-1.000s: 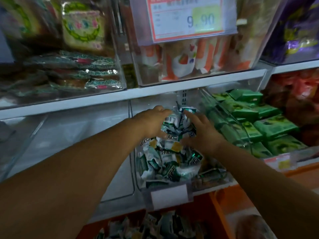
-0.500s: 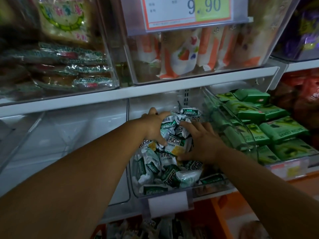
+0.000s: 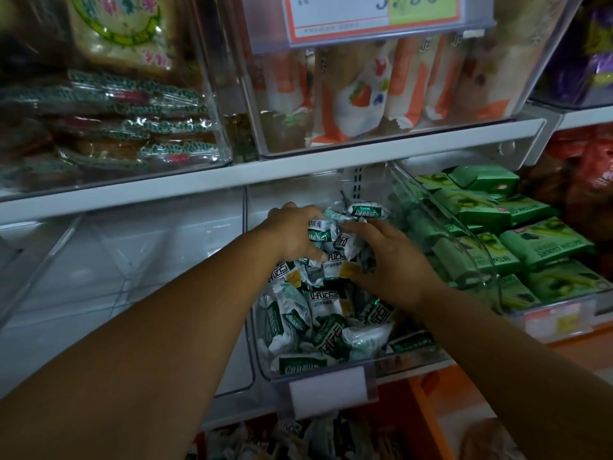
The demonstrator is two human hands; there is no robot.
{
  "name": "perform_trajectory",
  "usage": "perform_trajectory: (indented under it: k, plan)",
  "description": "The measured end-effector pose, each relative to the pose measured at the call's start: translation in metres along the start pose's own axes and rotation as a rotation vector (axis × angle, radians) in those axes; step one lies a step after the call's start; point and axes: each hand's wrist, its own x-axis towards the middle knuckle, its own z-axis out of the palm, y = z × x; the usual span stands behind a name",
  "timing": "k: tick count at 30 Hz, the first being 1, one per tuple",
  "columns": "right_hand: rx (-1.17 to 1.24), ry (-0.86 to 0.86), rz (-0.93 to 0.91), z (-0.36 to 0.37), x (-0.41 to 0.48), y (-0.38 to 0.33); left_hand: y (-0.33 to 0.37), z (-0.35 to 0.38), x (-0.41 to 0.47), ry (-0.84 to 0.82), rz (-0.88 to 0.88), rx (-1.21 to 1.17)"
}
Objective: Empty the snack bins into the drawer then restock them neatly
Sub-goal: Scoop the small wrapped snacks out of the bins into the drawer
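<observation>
Head view: left hand (image 3: 292, 232) and right hand (image 3: 389, 260) have closed tighter, cupping snack packets (image 3: 323, 234) at the bin's (image 3: 262, 346) 12 o'clock. The scoop looks ready for the drawer (image 3: 298, 438).

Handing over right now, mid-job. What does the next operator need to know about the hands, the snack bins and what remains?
Left hand and right hand: both grip one bunch of snack packets at the top of the pile in the middle bin.
Done: some packets already lie in the drawer below.
To do: the middle bin is still well filled; the green cookie packs in the bin to the right look untouched. Then restock neatly.
</observation>
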Motion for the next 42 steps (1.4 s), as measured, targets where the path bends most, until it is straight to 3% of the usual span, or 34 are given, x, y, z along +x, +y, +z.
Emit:
perform_trajectory:
  k: [6,19,29,37,42]
  plan:
    - [0.037,-0.258,0.085,0.008,0.004,0.002,0.001,0.001,0.002,-0.023,0.0,-0.024]
    - [0.304,-0.065,0.143,-0.012,-0.013,-0.004,0.016,-0.002,-0.031,0.083,0.082,-0.152]
    - [0.346,0.096,0.058,-0.067,-0.109,-0.063,0.042,-0.011,-0.155,0.3,0.257,-0.318]
    - [0.371,-0.017,0.051,-0.043,-0.192,-0.114,0.02,0.023,-0.261,0.262,0.238,-0.34]
    - [0.355,-0.275,0.182,0.03,-0.235,-0.111,-0.019,0.107,-0.293,0.085,0.141,-0.365]
